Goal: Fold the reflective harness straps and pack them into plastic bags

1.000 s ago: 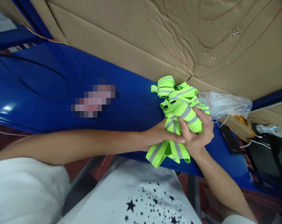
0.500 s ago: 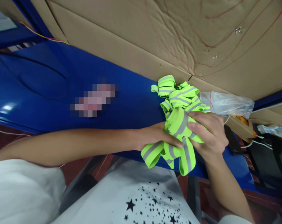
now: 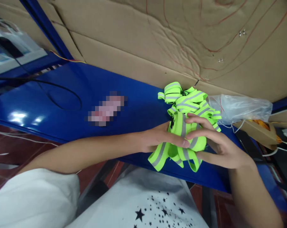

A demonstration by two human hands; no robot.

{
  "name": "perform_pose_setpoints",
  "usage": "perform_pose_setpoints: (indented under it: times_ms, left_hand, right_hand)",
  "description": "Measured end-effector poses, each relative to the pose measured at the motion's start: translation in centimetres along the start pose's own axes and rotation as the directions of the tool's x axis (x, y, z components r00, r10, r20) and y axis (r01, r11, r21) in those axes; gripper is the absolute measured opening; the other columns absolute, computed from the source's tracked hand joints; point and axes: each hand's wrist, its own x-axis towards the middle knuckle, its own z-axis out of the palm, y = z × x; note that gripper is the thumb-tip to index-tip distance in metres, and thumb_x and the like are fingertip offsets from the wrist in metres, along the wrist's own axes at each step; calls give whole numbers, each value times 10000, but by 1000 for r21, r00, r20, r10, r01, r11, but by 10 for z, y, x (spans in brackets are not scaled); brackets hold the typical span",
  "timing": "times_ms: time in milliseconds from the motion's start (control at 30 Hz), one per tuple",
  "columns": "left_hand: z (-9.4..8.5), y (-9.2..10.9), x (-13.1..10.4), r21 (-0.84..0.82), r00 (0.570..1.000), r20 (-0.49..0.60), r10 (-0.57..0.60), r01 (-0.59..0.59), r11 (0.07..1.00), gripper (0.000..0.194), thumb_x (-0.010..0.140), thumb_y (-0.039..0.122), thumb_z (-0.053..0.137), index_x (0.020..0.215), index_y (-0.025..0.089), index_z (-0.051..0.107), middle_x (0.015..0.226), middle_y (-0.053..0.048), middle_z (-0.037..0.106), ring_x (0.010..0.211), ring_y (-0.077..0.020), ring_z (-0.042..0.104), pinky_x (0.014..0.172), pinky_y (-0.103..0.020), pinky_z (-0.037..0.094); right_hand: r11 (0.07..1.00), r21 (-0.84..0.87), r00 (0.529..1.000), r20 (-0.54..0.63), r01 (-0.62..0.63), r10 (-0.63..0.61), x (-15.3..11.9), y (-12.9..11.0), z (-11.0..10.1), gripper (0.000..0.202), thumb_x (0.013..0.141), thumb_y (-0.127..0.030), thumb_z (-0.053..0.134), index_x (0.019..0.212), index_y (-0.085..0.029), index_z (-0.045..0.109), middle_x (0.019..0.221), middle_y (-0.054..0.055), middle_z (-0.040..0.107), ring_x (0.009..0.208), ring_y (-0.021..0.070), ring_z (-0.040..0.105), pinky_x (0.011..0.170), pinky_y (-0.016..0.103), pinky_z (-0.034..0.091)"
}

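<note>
A bundle of neon yellow-green straps with grey stripes (image 3: 184, 128) is between my two hands, over the front edge of the blue table. My left hand (image 3: 166, 136) grips it from the left, thumb across the front and the other fingers hidden. On the right side, my right hand (image 3: 217, 144) holds the bundle with curved fingers at its top and thumb at its lower right. Loops of strap hang below. Behind the bundle, more neon straps (image 3: 189, 98) lie in a heap on the table, some rolled.
The blue table (image 3: 138, 110) bears a pixelated pinkish object (image 3: 106, 110) and a black cable at left. A cardboard panel (image 3: 124, 41) stands behind. At right are a clear plastic bag (image 3: 245, 107), a dark flat object (image 3: 248, 144) and an open cardboard box (image 3: 264, 134).
My right hand has shifted right and spread its fingers more around the bundle. The bundle looks more compact, with its hanging loops higher. The camera view has shifted slightly.
</note>
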Motion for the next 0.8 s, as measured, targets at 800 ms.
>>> perform_pose_setpoints:
  times_ms: [800]
  left_hand:
    - [-11, -18, 13, 94, 989, -138, 45, -32, 995, 1077, 522, 142, 976, 1456, 265, 455, 1206, -84, 682, 1083, -254, 683, 863, -378, 577]
  right_hand:
    - [881, 314, 872, -229, -355, 433, 11, 8, 23, 579, 696, -390, 929, 1219, -263, 717, 1178, 44, 763, 1068, 260, 731, 937, 394, 611]
